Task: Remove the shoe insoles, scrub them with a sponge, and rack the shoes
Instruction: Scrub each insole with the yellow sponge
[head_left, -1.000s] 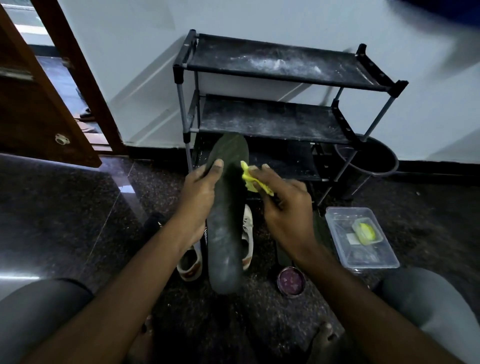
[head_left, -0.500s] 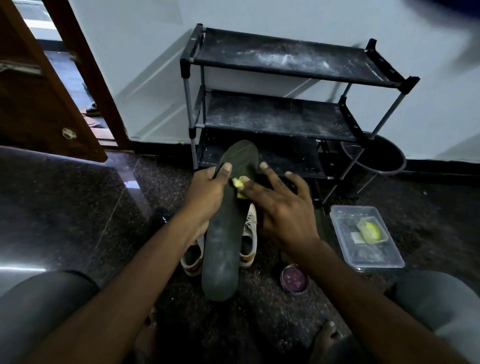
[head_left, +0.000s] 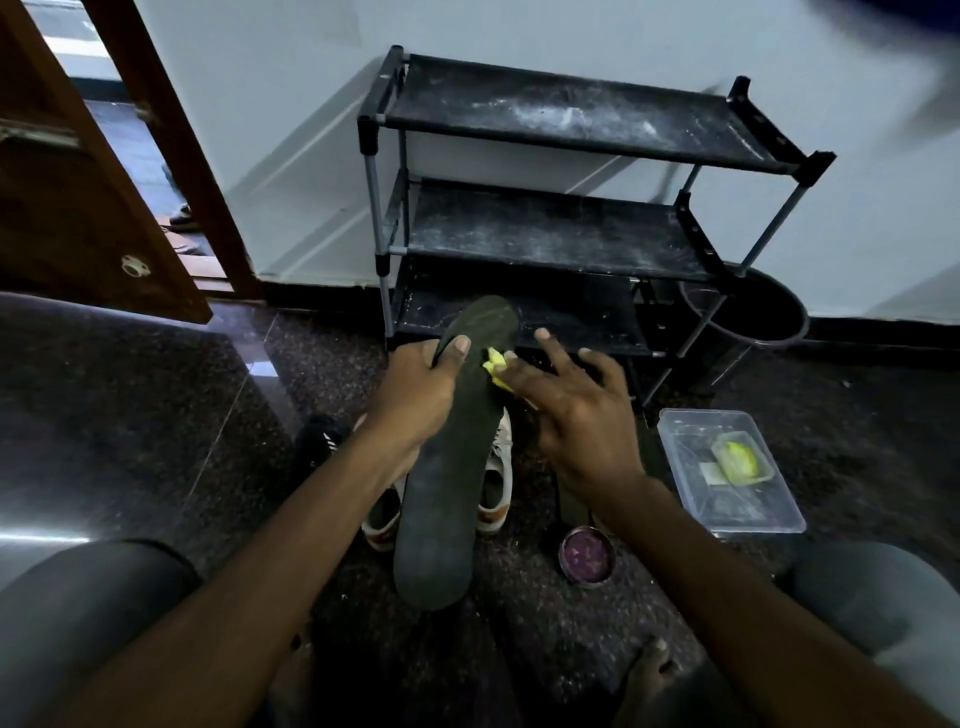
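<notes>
Door (head_left: 78, 208) ajar at far left, dark floor (head_left: 130, 415) in front of it. Next comes the left hand (head_left: 415, 395), its grip clamped on the insole (head_left: 447, 467) near the toe end, thumb across the upper face. The insole hangs in the air, toe tilted up toward the rack and heel low over the floor. Under it lie the shoes (head_left: 496, 483), a pale pair, on the floor and not racked. On the insole's right edge, just beside that thumb, sits the sponge (head_left: 493, 366), a small yellow scrap. The right hand (head_left: 576, 415) has a loose grip: fingers spread straight, forefinger pressing the sponge to the insole. Behind stands the rack (head_left: 545, 228), three dusty shelves with no shoes on them. Right of the hands, a tin (head_left: 587, 555) and a clear tub (head_left: 727, 504) sit on the floor. My read is that the scrubbing step is in hand, up by the toe. Next move, I'd guess, calls for firm strokes down toward the heel while the left hand braces the insole against the push
</notes>
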